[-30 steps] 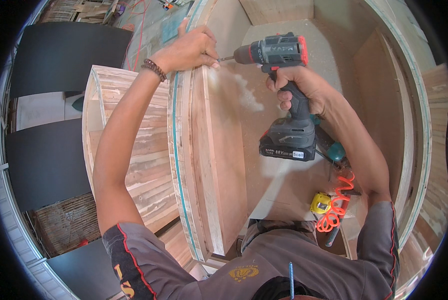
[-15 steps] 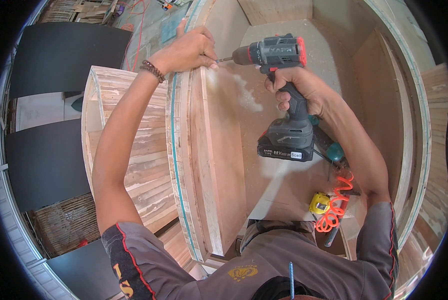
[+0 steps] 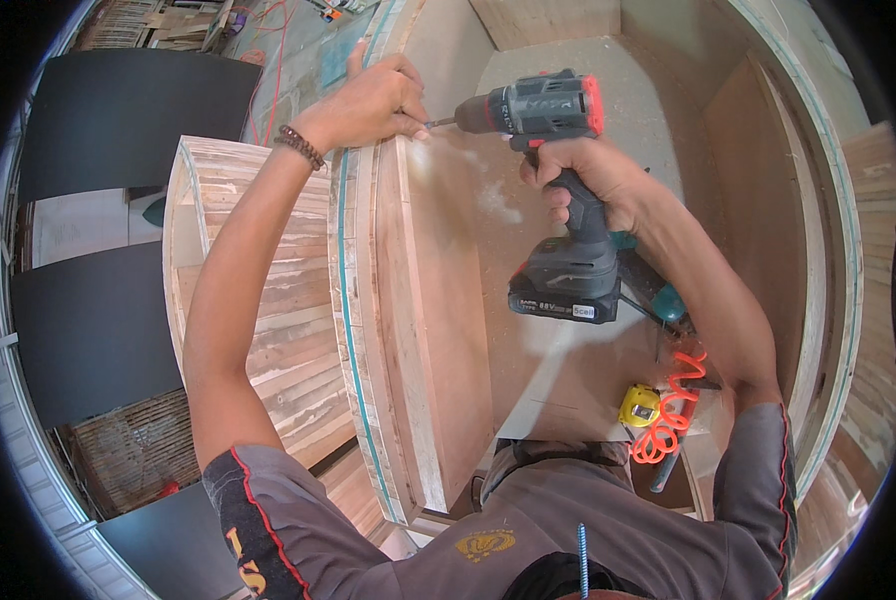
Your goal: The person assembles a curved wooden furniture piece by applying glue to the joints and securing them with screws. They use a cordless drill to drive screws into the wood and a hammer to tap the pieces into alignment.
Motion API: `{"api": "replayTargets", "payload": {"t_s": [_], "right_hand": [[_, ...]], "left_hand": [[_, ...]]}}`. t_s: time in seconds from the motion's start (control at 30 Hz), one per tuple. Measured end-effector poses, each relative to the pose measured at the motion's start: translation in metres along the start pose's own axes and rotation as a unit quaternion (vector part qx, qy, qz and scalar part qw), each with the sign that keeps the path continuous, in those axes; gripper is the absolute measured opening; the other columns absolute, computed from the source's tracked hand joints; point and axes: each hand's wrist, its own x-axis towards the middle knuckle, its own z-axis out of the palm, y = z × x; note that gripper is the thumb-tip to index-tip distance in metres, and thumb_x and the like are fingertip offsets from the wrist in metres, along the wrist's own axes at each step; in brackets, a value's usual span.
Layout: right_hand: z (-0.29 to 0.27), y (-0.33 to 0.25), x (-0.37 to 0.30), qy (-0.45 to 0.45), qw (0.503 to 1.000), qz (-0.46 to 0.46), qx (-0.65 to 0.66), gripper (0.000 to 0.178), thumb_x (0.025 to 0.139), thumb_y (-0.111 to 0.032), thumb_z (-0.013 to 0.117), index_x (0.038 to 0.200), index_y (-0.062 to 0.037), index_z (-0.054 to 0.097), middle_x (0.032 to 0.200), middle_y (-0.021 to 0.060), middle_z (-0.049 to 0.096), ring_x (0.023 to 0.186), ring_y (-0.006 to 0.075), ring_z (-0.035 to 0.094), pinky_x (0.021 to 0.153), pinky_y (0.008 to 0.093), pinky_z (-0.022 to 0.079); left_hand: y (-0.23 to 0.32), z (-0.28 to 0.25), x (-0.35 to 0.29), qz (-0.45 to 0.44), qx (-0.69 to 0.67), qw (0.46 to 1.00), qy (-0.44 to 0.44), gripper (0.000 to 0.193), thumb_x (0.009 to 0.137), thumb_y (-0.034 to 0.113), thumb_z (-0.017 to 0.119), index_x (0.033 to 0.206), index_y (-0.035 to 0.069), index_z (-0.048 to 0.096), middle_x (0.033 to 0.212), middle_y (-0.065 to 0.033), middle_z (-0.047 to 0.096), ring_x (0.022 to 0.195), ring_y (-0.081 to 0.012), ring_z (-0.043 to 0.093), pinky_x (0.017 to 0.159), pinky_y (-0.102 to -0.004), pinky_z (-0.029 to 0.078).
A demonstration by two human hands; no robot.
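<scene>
My right hand (image 3: 580,180) is wrapped round the grip of a black and red cordless drill (image 3: 548,105), held level with its bit pointing left. The thin bit (image 3: 442,122) reaches my left hand's fingertips at the inner face of a wooden cabinet side (image 3: 438,300). Bent over that side's edge, my left hand (image 3: 376,100) has its fingers pinched at the bit's tip. Whatever small piece sits between them is hidden. A pale dust patch (image 3: 498,200) marks the wood below the drill.
Inside the cabinet lie a yellow tape measure (image 3: 640,405), a coiled orange hose (image 3: 683,390) and a teal-ended tool (image 3: 670,303). A slatted curved wooden piece (image 3: 288,310) stands at left, beside dark panels (image 3: 98,330). The cabinet's right wall (image 3: 768,190) rises beside my right arm.
The drill and my right hand have shifted slightly left. My left hand keeps its pinch at the cabinet side, moving only a little left with the view.
</scene>
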Motion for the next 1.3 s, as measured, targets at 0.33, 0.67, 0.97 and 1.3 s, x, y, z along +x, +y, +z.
{"api": "replayTargets", "payload": {"t_s": [0.33,0.67,0.97,1.3], "right_hand": [[0.0,0.001,0.001,-0.013,0.999,0.019,0.045,0.031,0.077,-0.001,0.059,0.107,-0.0012,0.054,0.092,0.0119,0.067,0.053,0.0099,0.056,0.045,0.027,0.053],[-0.008,-0.005,0.009,-0.049,0.998,0.031,0.029,0.028,0.075,0.0,0.058,0.103,-0.0037,0.056,0.078,0.0063,0.056,0.049,0.0089,0.049,0.043,0.0275,0.046],[-0.004,-0.01,0.013,-0.025,0.998,0.055,0.025,0.056,0.072,0.003,0.052,0.127,-0.0098,0.054,0.081,0.0045,0.054,0.048,0.0067,0.043,0.042,0.0249,0.042],[-0.007,-0.006,0.019,-0.034,0.998,0.047,0.022,0.026,0.073,0.001,0.058,0.099,-0.0042,0.057,0.079,0.0047,0.059,0.051,0.0087,0.048,0.044,0.028,0.046]], "left_hand": [[0.0,0.014,-0.014,-0.014,-0.019,0.969,0.246,0.092,0.076,0.036,0.084,0.152,0.009,0.041,0.147,-0.0223,0.047,0.147,-0.0352,0.03,0.123,-0.0541,0.016],[0.039,0.047,-0.07,-0.375,-0.408,0.81,0.191,0.1,0.063,0.044,0.095,0.134,-0.009,0.049,0.126,-0.0234,0.063,0.117,-0.0316,0.063,0.103,-0.0377,0.048],[0.045,0.041,-0.063,-0.38,-0.395,0.812,0.2,0.077,0.07,0.027,0.094,0.127,-0.004,0.054,0.116,-0.015,0.068,0.103,-0.0206,0.068,0.092,-0.0343,0.055],[0.044,0.042,-0.065,-0.383,-0.414,0.802,0.198,0.076,0.073,0.024,0.093,0.129,-0.005,0.051,0.117,-0.0152,0.067,0.105,-0.0209,0.067,0.094,-0.0336,0.054]]}}
